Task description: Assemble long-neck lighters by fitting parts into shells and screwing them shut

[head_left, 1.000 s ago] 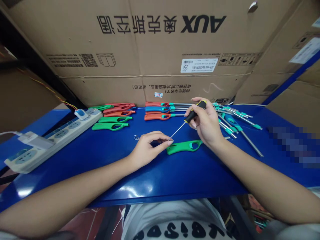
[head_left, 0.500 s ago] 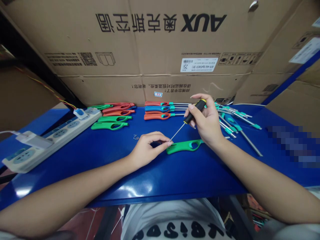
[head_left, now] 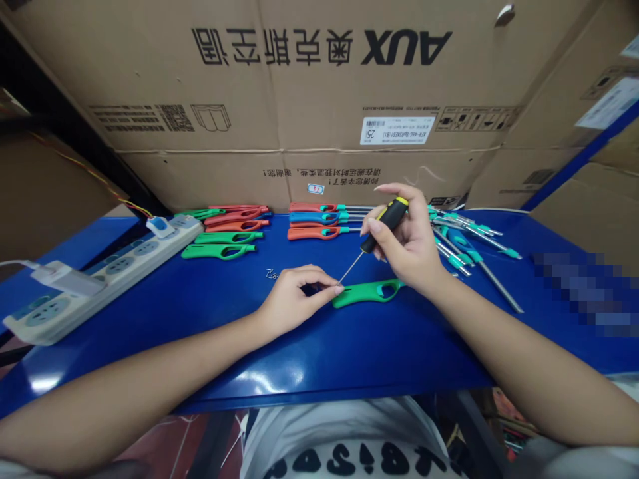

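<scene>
We hold the screwdriver [head_left: 393, 214] in the right hand [head_left: 412, 245], its grip pinching the black-and-yellow handle, with the shaft slanting down to the near left. The grip of the left hand [head_left: 293, 297] pinches around the tip; we cannot tell whether a small part is held there too. The green utility lighter [head_left: 363, 294] lies on the worktop [head_left: 299, 372], its left end at our left fingertips. Small metal pieces [head_left: 271, 274] lie just left of that hand.
</scene>
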The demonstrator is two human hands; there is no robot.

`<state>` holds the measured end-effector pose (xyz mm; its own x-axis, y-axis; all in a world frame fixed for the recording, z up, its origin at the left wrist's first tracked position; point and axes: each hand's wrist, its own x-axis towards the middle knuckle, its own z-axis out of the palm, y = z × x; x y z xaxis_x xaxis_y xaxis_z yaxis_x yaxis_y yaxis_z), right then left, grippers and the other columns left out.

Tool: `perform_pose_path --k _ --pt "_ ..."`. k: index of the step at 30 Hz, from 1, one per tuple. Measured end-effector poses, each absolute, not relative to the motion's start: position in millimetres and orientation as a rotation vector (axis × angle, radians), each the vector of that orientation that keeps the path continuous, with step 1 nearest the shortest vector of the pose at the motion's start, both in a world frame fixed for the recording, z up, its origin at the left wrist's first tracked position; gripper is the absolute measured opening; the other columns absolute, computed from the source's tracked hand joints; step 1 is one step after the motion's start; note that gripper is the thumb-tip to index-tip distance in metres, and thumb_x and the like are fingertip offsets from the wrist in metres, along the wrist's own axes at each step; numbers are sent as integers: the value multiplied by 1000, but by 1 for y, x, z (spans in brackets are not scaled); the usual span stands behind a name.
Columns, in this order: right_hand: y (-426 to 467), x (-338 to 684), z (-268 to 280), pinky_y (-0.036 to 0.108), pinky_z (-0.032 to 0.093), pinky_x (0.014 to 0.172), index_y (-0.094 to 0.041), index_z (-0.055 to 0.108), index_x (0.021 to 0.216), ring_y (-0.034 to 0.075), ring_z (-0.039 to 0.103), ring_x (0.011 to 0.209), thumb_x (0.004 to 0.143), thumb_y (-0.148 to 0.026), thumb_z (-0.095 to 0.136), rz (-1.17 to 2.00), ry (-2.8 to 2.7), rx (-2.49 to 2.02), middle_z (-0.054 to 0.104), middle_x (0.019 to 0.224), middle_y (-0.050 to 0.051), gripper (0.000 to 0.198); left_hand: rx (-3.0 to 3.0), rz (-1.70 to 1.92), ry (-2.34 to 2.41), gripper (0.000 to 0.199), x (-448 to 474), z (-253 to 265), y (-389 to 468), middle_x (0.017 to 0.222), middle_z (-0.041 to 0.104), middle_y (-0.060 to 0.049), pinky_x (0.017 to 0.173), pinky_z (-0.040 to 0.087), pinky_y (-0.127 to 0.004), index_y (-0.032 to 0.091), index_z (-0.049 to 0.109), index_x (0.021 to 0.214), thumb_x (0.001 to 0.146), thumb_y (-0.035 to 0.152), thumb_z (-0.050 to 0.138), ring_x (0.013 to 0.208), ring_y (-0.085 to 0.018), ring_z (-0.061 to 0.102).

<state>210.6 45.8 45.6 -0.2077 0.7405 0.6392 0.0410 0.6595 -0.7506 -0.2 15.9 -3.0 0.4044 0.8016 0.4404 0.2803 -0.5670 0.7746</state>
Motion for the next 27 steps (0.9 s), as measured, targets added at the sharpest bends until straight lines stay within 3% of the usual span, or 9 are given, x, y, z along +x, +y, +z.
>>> perform_pose_path --k 5,9,14,18,23,27 --pt "37 218 59 22 54 53 -30 29 148 11 60 69 101 -41 54 854 -1970 -544 64 112 6 54 2108 1042 825 6 2 -4 10 80 77 -5 72 54 -27 17 79 83 85 22 76 74 -16 69" --pt "32 221 65 24 58 59 -28 30 151 14 66 79 102 -38 51 919 -2093 -536 67 109 6 55 2148 949 754 8 3 -4 6 76 76 -4 68 53 -26 17 79 82 86 23 76 71 -15 68" --pt "27 213 56 30 60 59 -30 43 144 17 68 76 93 -39 66 586 -1999 -622 65 115 7 57 2139 944 804 11 3 -4 7 77 75 -5 66 51 -26 16 79 82 87 25 74 69 -15 66" --pt "22 207 48 30 59 54 -35 39 146 18 70 77 92 -41 67 383 -1991 -646 60 130 8 62 2174 974 824 12 1 -3 9 75 73 -4 62 50 -25 16 78 83 88 26 73 65 -14 63" --pt "18 203 43 28 60 54 -36 32 150 17 71 79 96 -33 60 400 -2015 -629 56 138 8 61 2284 1057 782 9 -2 -2 14 85 73 -4 76 53 -31 19 77 90 86 26 75 81 -18 66" --pt "19 201 39 29 61 54 -36 36 148 17 70 80 94 -30 62 319 -1956 -637 54 142 7 61 2325 1096 812 33 -5 -5 17 104 71 -6 91 54 -37 21 72 109 79 31 82 100 -22 65"
